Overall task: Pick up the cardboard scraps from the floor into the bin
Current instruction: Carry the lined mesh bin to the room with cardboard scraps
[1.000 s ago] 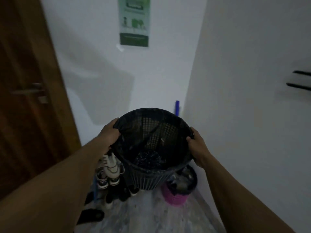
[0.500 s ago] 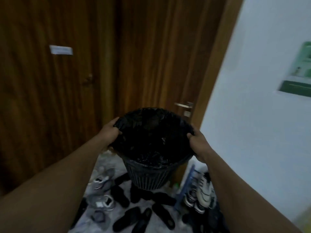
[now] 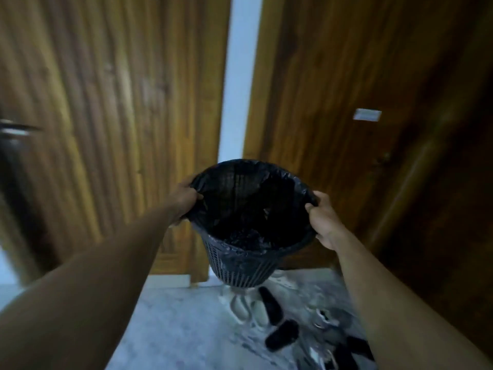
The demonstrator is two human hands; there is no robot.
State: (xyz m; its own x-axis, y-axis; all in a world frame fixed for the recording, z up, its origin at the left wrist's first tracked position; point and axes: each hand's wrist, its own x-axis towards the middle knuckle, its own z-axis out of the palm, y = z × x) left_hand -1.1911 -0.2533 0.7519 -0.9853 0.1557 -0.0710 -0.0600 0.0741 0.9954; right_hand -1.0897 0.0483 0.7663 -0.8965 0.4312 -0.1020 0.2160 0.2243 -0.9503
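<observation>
Head view: two tall brown wooden doors are filling most of the frame, the lighter one [image 3: 106, 102] across the left half and the darker one [image 3: 333, 76] across the right, with a narrow white strip of wall [image 3: 237, 76] showing between them at upper centre. A grey marbled floor [image 3: 186, 316] is spreading along the bottom. At centre frame, a round dark plastic mesh bin [image 3: 240, 265] lined with a crinkled black plastic bag [image 3: 240, 182] is hanging clear of the floor, mouth tilted towards the camera. The left hand [image 3: 184, 198] is grasping the rim on the left, fingers curling over the bag's edge, and the right hand [image 3: 322, 220] is pinching the rim and bag on the right. Below the bin, pale shoes [image 3: 250, 308] and black slippers [image 3: 281, 335] are lying scattered at lower right. A small white label [image 3: 367, 114] is sitting on the darker door.

No cardboard scraps are showing anywhere in this view, so the gathering looks not yet begun.

The risks are looking plain enough. The bin is blocking the sight of the floor just ahead, so a foot could be catching on the loose footwear. The bag could be slipping off the rim if either grasp is tugging it. The bin is also hanging near the doors and could be knocking against them.
</observation>
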